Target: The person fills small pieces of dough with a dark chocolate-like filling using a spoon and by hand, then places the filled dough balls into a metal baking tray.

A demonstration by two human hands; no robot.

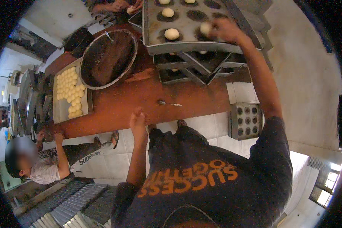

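At the top of the head view my right hand (226, 31) is blurred, its fingers closed around a pale dough ball (206, 28) low over a metal baking tray (190, 42). Round dark hollows mark this tray. Several of them hold dough balls, such as a dough ball (171, 34) at the near left; others on the right side hold none. My left hand (138, 121) is raised near the table's front edge, apart from the tray. Its fingers are curled together, and whatever may be inside them is hidden.
More trays (205, 70) are stacked crosswise underneath. Left on the brown table (117, 106) stand a large round pan (108, 57) and a box (88, 102) of dough balls. A spoon (169, 103) lies mid-table. Another hollowed tray (247, 121) stands below right. A person (41, 163) sits at left.
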